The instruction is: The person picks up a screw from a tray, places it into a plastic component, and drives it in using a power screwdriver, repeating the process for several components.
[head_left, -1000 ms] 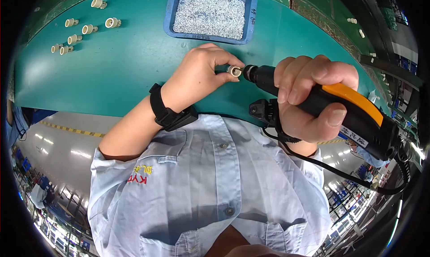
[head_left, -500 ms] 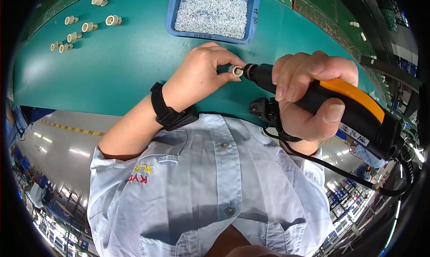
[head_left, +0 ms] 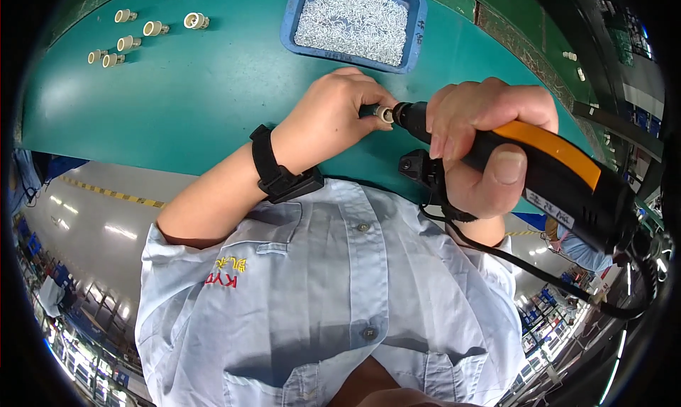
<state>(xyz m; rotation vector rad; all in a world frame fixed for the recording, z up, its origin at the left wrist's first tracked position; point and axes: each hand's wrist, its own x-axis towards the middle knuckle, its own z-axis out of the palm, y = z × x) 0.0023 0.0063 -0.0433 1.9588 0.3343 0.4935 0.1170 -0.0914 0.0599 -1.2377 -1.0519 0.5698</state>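
My left hand [head_left: 333, 109] pinches a small cream cylindrical socket [head_left: 385, 114] between thumb and fingers, just above the green bench. The socket's open end faces right. My right hand [head_left: 486, 134] is wrapped round a black and orange electric screwdriver [head_left: 560, 155], held sideways. Its nose points left at the socket's mouth, and at this size I cannot tell whether the bit touches inside. Beyond my hands stands a blue tray [head_left: 417, 34] of small silvery pieces that look like screws.
Several similar cream sockets [head_left: 154, 29] lie scattered at the far left of the green bench [head_left: 177, 102]. A black cable [head_left: 525, 268] runs below my right forearm to the tool's rear. A raised green ledge [head_left: 511, 41] borders the bench at the far right.
The screwdriver's nose has come slightly closer to the socket in my left hand. The bench, tray and loose sockets appear shifted a little in the picture. Both grips stay the same.
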